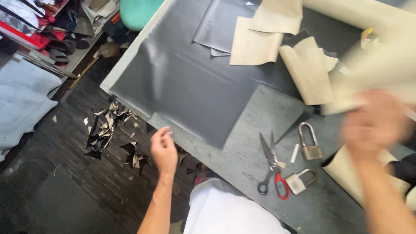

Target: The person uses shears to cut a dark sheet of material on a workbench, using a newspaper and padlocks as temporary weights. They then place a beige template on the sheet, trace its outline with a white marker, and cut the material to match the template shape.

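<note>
My left hand (pixel 163 149) hangs past the near edge of the grey worktable (pixel 260 112), over the floor, fingers loosely curled and holding nothing. My right hand (pixel 376 125) is a motion blur at the right, up against a beige sheet of material (pixel 381 69); whether it grips the sheet cannot be told. A large black sheet (pixel 186 86) lies spread across the table's left half. Scissors with one red and one black handle (pixel 272 167) lie near the front edge, between my hands.
Two padlocks (pixel 310 145) (pixel 300 181) and a small white stick (pixel 294 153) lie beside the scissors. Beige cut pieces (pixel 260 39) overlap at the back. Black and beige scraps (pixel 106 125) litter the dark floor at left. Shelves with clutter (pixel 39 34) stand far left.
</note>
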